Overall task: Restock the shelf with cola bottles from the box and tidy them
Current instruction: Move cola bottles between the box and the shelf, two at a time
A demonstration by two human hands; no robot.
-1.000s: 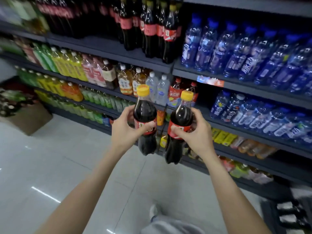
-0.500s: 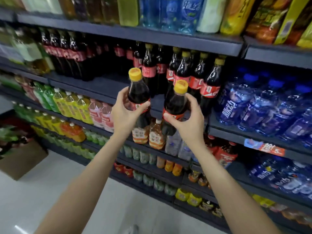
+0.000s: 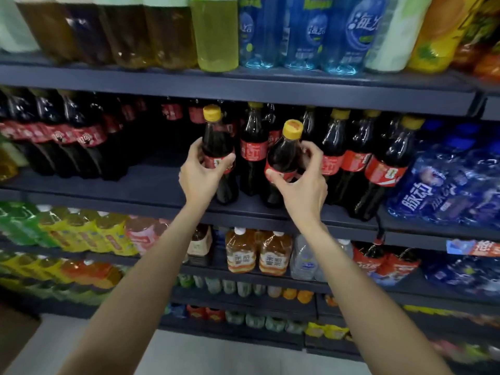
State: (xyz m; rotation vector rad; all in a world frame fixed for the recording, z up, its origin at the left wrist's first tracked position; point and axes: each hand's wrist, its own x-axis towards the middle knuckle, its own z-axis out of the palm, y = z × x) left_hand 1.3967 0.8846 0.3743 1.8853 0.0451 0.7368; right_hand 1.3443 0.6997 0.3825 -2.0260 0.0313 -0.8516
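Observation:
My left hand (image 3: 201, 175) grips a yellow-capped cola bottle (image 3: 216, 139) round its red label, its base on or just above the dark shelf board (image 3: 151, 185). My right hand (image 3: 303, 182) grips a second yellow-capped cola bottle (image 3: 284, 155) at the label, tilted slightly left, its base near the shelf's front edge. Both sit in front of a row of matching cola bottles (image 3: 359, 158) that runs to the right. The box is out of view.
More cola bottles with red caps (image 3: 67, 136) fill the shelf's left end, with bare board between them and my hands. Blue drink bottles (image 3: 446, 185) stand to the right. Tea and water bottles line the shelf above (image 3: 216, 33); assorted drinks fill the shelves below (image 3: 257, 255).
Both hands rose and moved forward with their bottles, from floor height in front of the lower shelves up onto the cola shelf. My view lifted with them.

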